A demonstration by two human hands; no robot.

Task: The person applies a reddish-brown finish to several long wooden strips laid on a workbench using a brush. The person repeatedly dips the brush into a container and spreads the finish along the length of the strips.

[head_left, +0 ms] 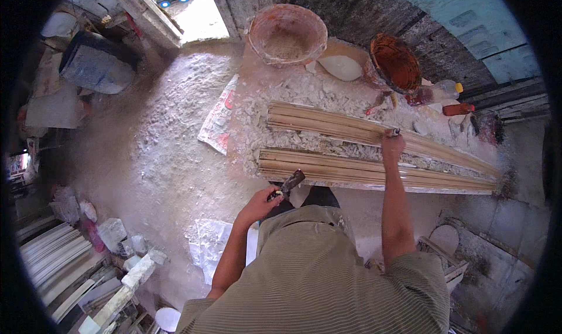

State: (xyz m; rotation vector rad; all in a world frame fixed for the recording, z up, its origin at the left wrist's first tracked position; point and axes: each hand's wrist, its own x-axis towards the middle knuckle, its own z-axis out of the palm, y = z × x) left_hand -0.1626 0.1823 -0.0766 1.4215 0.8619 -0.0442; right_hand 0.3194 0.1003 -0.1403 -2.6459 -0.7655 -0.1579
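Two long brown grooved mouldings lie lengthwise across a low, debris-covered work surface, the nearer moulding close to my body. My right hand reaches over the nearer one. Its fingers are closed at the far moulding around a small dark and pale piece, too small to name. Just short of the near moulding's left part, my left hand grips a dark, short, brush-like tool whose wide end points away from me. Pale crumbs and flakes fill the gap between the mouldings.
Behind the mouldings stand a wide pinkish basin and a reddish-brown bucket. A plastic bottle lies at the far right. A blue barrel is at the far left. White strips and rubble lie at the lower left.
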